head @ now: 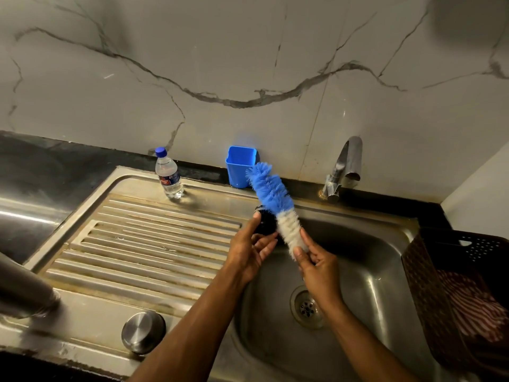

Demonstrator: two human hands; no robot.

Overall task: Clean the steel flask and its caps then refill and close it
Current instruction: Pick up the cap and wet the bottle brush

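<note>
We hold a black cap [265, 222] in our left hand [249, 250] above the near-left rim of the sink [385, 271] — the thumb lies along its left side and the fingers curl under it, so the hand is clamped on the cap. Our right hand [316, 267] pinches the lower end of a bottle brush [275, 205], fingers closed round the white bristles near the handle; the blue bristled tip points up and to the left, and the brush crosses just in front of the cap, touching or nearly touching it.

On the ribbed drainboard [143, 238] a steel cap [143, 332] sits near the front edge. At the far left a blurred steel cylinder [24, 290] lies tilted — perhaps the flask, though we cannot tell. A plastic water bottle [168, 176] stands upright at the back, a blue holder [241, 166] beside it against the wall, the tap [343, 169] further right. A dark basket [462, 293] with striped cloth [476, 307] stands to the right of the sink.
</note>
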